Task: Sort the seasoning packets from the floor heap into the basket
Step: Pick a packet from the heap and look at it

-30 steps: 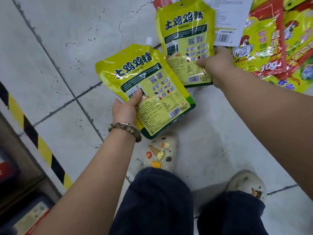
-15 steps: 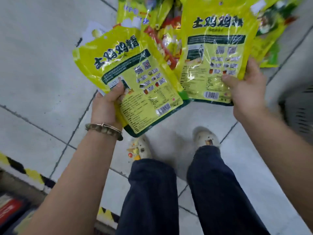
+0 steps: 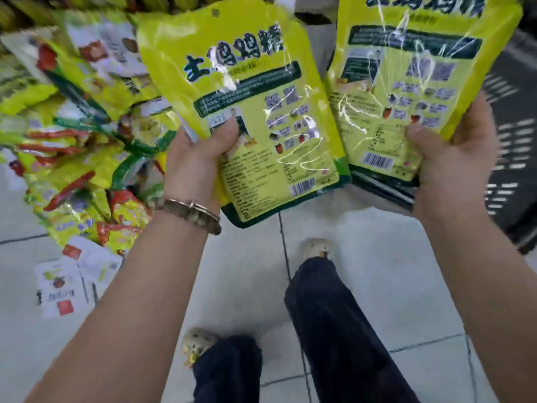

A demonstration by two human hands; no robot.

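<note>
My left hand grips a yellow-green seasoning packet by its lower left edge, thumb on the printed back. My right hand holds a second, matching yellow-green packet by its lower right corner, thumb on top. Both packets are lifted in front of me, side by side and close together. The floor heap of seasoning packets lies at the left, yellow, red and green. A dark slotted basket stands at the right edge, partly behind the right-hand packet.
White packets lie loose on the grey tiled floor below the heap. My two legs in dark trousers and pale shoes stand on the tiles between heap and basket.
My view has turned to the right: the heap slid to the left and the basket came in at the right. Both hands lifted their packets higher and closer to the camera.
</note>
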